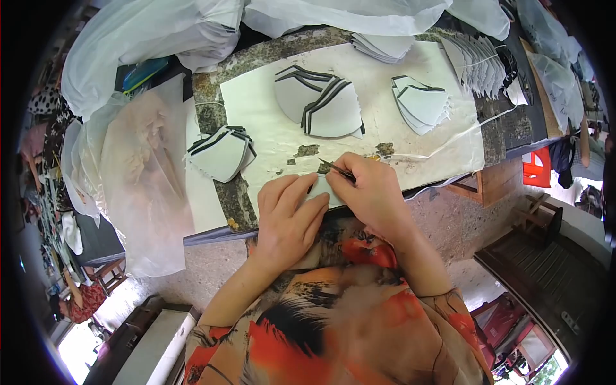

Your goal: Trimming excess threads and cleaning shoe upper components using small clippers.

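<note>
At the table's near edge, a small pale grey cut piece (326, 190) with a dark edge lies under my hands. My left hand (289, 212) rests on it from the left, fingers stretched out and thumb along its near side. Between thumb and fingers, my right hand (372, 186) grips a thin dark pointed tool (339, 170), its tip toward the upper left. The tool's exact kind is not clear. Beyond my hands lies a fanned stack of pale curved pieces with black edging (330, 109). Similar stacks sit to the left (223, 153) and to the right (420, 102).
A stained white sheet (256, 109) covers the work surface. More stacked pieces (475, 64) and a white cord (449, 144) are at the right. Translucent plastic bags (147, 173) heap up on the left and along the back. An orange-red stool (538, 168) stands beyond the right edge.
</note>
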`<state>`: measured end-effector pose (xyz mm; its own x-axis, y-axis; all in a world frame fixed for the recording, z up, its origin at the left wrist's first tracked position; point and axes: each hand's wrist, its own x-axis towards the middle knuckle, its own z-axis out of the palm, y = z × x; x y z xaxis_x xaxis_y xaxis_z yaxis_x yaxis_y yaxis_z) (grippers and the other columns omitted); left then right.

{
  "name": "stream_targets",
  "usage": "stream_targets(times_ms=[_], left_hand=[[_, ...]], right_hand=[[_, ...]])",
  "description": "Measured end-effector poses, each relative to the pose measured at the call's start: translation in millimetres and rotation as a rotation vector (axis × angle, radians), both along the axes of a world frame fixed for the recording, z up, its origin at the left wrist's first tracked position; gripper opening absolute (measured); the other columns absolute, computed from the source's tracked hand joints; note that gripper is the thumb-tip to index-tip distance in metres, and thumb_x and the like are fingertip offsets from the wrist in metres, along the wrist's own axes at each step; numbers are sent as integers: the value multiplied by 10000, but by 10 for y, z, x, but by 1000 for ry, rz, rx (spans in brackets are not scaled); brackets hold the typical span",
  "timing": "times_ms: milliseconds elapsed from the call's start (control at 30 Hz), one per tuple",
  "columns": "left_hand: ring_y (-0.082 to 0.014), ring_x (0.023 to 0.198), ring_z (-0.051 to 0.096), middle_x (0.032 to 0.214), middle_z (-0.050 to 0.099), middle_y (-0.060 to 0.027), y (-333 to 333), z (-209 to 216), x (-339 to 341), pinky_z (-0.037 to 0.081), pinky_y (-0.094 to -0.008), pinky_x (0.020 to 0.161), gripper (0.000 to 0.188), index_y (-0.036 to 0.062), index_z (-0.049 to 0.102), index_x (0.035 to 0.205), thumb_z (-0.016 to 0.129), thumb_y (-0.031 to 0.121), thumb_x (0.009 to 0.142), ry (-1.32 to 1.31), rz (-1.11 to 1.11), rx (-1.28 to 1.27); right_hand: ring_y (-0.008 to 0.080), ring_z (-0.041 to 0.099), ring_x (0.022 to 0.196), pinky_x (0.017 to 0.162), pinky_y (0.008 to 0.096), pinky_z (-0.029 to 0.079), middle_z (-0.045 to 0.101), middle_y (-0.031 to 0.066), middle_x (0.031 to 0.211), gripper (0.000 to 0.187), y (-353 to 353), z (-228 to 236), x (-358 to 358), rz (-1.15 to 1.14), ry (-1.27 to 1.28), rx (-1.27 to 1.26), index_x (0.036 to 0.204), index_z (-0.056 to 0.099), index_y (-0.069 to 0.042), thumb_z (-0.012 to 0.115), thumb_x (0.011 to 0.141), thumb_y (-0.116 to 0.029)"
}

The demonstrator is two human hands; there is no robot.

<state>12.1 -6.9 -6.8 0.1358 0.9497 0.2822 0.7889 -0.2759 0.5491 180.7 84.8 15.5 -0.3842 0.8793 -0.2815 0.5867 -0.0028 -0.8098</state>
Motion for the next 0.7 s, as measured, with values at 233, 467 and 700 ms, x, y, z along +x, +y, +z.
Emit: stream_targets(times_ms=[233,467,700], left_hand=[[-301,1253,538,1330,637,-67,42,-11,-9,367,-490,1080,159,119,707,1025,731,161,873,59,-38,-48],[-291,1268,530,1328,637,-56,6,-52,19,347,-498,1108,176,140,693,1044,722,173,873,111,-22,-53],[-287,1271,529,1322,640,-50,2,-58,45,337,-499,1117,171,148,681,1045,715,188,882,135,-6,-61]], right_hand=[[388,673,786,704,462,520,695,173,820,180,-12,-38,1,22,-13,43,927,646,-23,648,925,-202],[386,674,783,692,461,519,694,171,808,181,-22,-28,-1,3,-19,58,927,640,-25,657,930,-205],[383,675,759,672,461,516,696,161,792,178,-2,4,59,-10,-33,55,932,645,-44,675,928,-220]])
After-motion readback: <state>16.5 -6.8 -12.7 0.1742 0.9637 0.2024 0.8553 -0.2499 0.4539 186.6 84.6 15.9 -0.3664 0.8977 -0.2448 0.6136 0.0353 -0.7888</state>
